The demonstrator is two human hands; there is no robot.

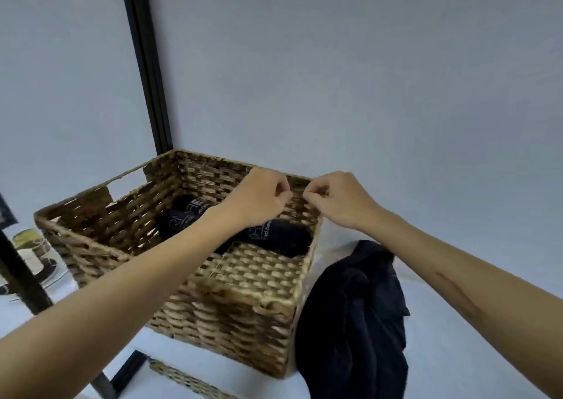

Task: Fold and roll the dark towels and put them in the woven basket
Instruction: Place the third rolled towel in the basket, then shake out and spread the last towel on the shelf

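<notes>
The woven basket (243, 313) stands on a white surface, left of centre. Two dark rolled towels lie inside it, one (178, 220) by the far wall and one (277, 238) toward the right wall. My left hand (262, 199) and my right hand (339, 200) hover close together over the basket's far right corner. The fingers of both are curled in, with nothing visible between them. A loose dark towel (355, 322) lies crumpled on the surface just right of the basket, below my right forearm.
A black upright post (146, 69) rises behind the basket against the pale wall. At the left edge, a glass dish (33, 258) sits beyond a black frame bar (23, 276). Part of another woven piece (182, 379) shows below the basket.
</notes>
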